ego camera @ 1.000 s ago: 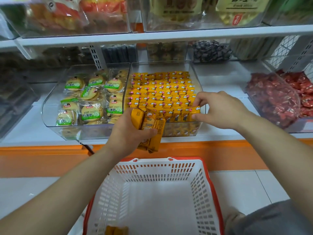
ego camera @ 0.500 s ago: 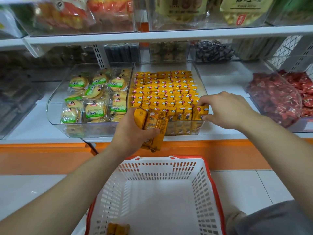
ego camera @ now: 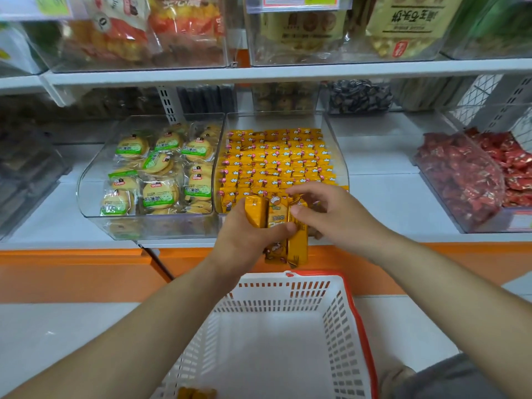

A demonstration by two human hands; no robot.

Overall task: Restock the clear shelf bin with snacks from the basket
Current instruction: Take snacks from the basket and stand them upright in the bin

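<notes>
- My left hand (ego camera: 244, 237) grips a bundle of yellow snack bars (ego camera: 277, 223) upright, in front of the clear bin's (ego camera: 337, 145) front wall, hiding its front row.
- My right hand (ego camera: 331, 214) pinches the bundle's rightmost bar.
- The basket (ego camera: 361, 326) sits at 6 o'clock, with a few bars inside.
- The biscuit bin (ego camera: 86, 180) is just beside the clear bin at 9 o'clock; the red candy bin (ego camera: 460, 223) stands well apart at 3 o'clock.

Forearms (ego camera: 129, 326) bare — a grey cloth garment (ego camera: 466, 378), softly creased, lower right.
</notes>
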